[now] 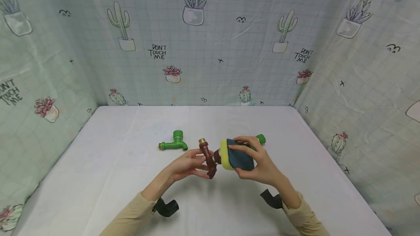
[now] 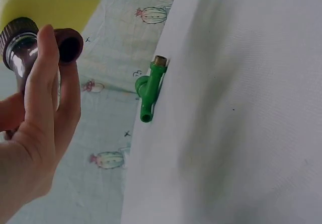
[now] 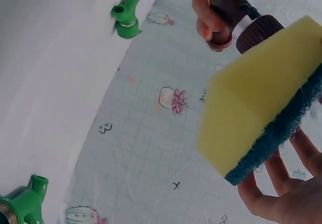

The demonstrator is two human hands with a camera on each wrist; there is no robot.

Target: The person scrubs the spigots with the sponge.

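My left hand (image 1: pixel 188 165) grips a dark brown water tap (image 1: pixel 210 163), held above the table with its brass threaded end (image 1: pixel 202 141) pointing up and away. My right hand (image 1: pixel 262 166) holds a sponge (image 1: pixel 241 156), with fingers and thumb on its dark blue scouring side. The yellow side (image 3: pixel 241 103) meets the tap's ribbed round knob (image 3: pixel 259 32), as the right wrist view shows. In the left wrist view, the tap's open spout (image 2: pixel 70 46) sticks out past my fingers. The sponge hides part of the knob's end.
On the white table (image 1: pixel 131 177) a green tap (image 1: pixel 177 143) lies beyond my left hand. Another green tap (image 1: pixel 261 139) lies behind my right hand, mostly covered. Black curved pieces (image 1: pixel 166 208) show beside both wrists. Cactus-printed cloth (image 1: pixel 203 46) walls the back and sides.
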